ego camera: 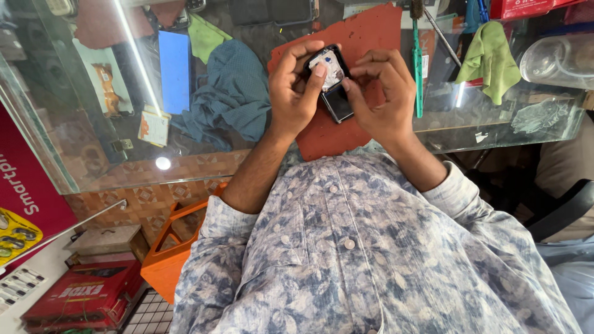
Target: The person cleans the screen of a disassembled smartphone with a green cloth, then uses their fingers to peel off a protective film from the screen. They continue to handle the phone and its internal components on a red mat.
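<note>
Head view: left hand (296, 93) and right hand (382, 96) pinching small black opened phone (333, 83) (above red mat (365, 37)).

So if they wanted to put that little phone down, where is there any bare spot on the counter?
The red mat below the small phone is bare, near the counter edge. Bare glass counter also lies between the green screwdriver and the green cloth. Left of the left hand the blue cloth crowds things; the far edge is cluttered too.
</note>
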